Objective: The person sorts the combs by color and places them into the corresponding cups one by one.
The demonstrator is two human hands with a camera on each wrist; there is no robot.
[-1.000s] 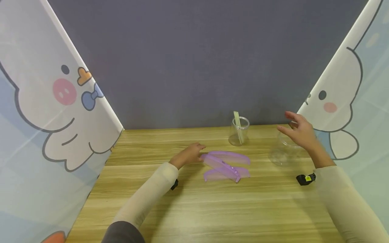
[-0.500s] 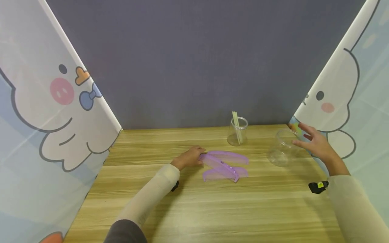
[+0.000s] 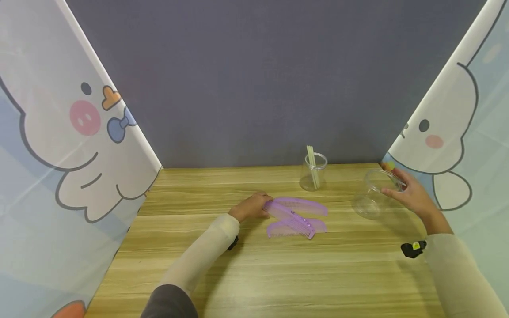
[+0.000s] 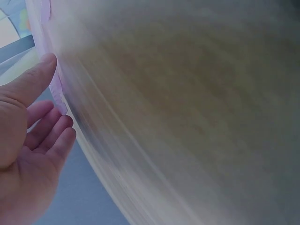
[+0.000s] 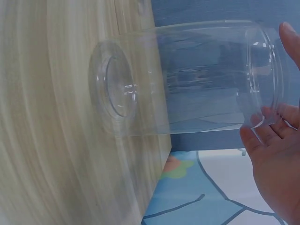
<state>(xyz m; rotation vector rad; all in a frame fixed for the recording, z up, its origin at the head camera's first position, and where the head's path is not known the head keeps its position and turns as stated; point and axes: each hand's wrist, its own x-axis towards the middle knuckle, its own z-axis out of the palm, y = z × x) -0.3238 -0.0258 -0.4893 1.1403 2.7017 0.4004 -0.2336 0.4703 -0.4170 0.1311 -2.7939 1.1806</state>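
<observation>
Topmost purple comb (image 3: 291,217): best pinched evenly by its end in left hand (image 3: 249,207) (cannot tell whether gripping), with right hand (image 3: 413,194) spread around top of clear jar (image 5: 197,79).

Loving the cream sleeves (image 3: 461,269) from over here, left sleeve (image 3: 200,256) going dark grey higher up. Bare right hand (image 3: 414,197), little black gadget (image 3: 409,251) with a yellow-green patch (image 3: 416,245) by the cuff (image 3: 438,243).

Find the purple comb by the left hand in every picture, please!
Head: the comb slants right of and below the middle.
Left wrist: upper left edge, at the left hand.
Right wrist: not in it.
Shared landmark: the wooden table, in all three.
</observation>
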